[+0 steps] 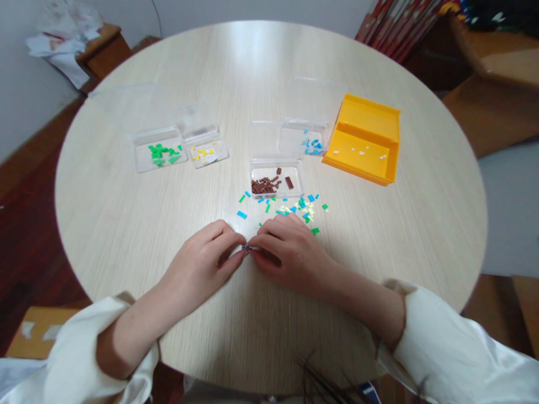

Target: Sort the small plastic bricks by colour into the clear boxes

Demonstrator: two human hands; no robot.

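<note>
My left hand point(206, 252) and my right hand point(290, 247) meet near the middle of the round table, fingertips almost touching. Between them is a small dark grey toy brick piece point(246, 247), pinched by thumb and forefinger from both sides. Most of it is covered by the fingers, so its full shape is hidden. Just beyond my right hand lie loose blue, green and pale yellow bricks point(311, 198), some partly behind the knuckles. A clear box point(297, 193) with brown bricks point(264, 186) stands behind these.
Clear open boxes hold green bricks point(159, 152), yellow bricks point(205, 152) and blue bricks point(313, 147). At right stands an open orange box point(370, 123) with several white pieces. All rest on the pale round table point(126, 224).
</note>
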